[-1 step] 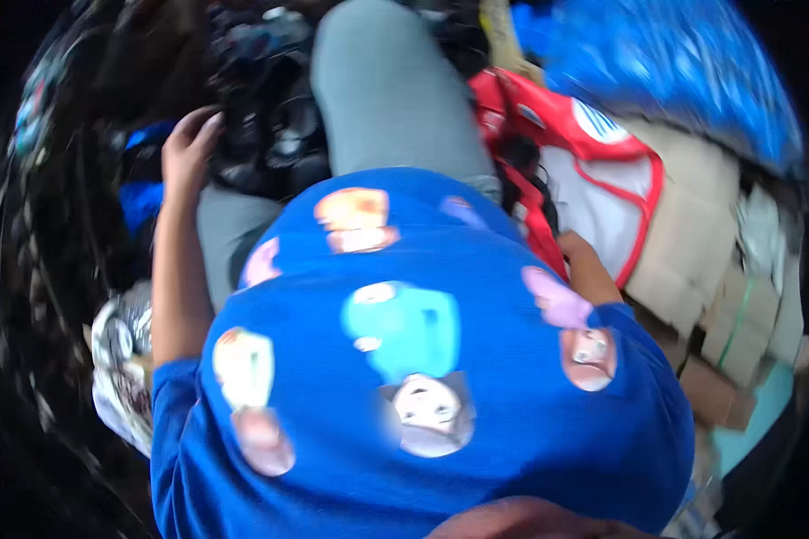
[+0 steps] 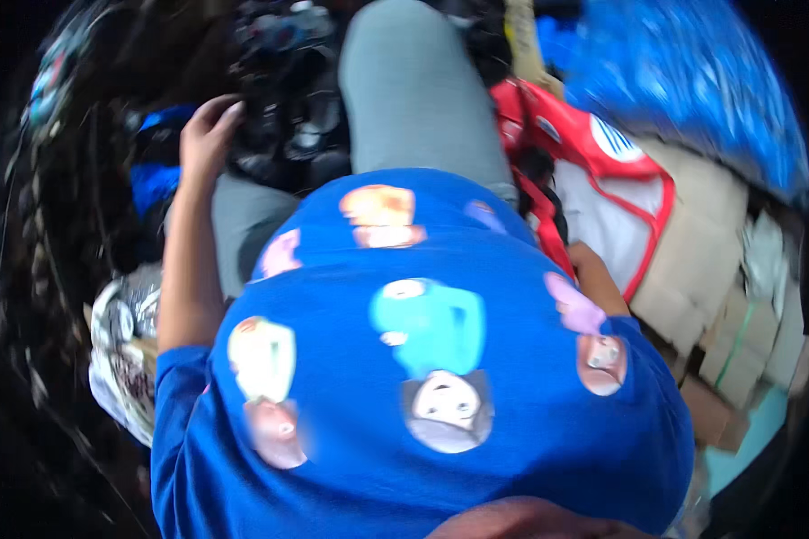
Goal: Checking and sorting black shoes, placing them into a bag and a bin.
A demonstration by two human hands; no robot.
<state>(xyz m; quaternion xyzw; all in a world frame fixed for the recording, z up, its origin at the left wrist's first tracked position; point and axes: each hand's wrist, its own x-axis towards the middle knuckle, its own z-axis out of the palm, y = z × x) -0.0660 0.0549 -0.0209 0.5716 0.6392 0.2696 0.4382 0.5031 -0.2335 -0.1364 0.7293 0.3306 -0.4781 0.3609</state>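
My left hand (image 2: 208, 136) is over a heap of dark, glossy objects (image 2: 306, 126) at the upper left. Its thumb and fingers curl close together; whatever lies between them is lost against the black background. Beside my right thigh, the wrist and back of my right hand (image 2: 586, 258) show at the edge of a red and white bag (image 2: 634, 148). The shirt and the bag's red strap hide its fingers, so I cannot tell its grip. A small black object (image 2: 537, 166) lies on the bag.
A big blue plastic sack (image 2: 683, 81) is at the upper right. Flattened cardboard (image 2: 697, 242) and small boxes (image 2: 737, 350) lie below it. A white plastic bag (image 2: 117, 377) stands by my left elbow. My grey-trousered knee (image 2: 409, 90) juts out ahead.
The whole view has shifted slightly, so everything sits a little further right. Both hands keep about the same place and pose.
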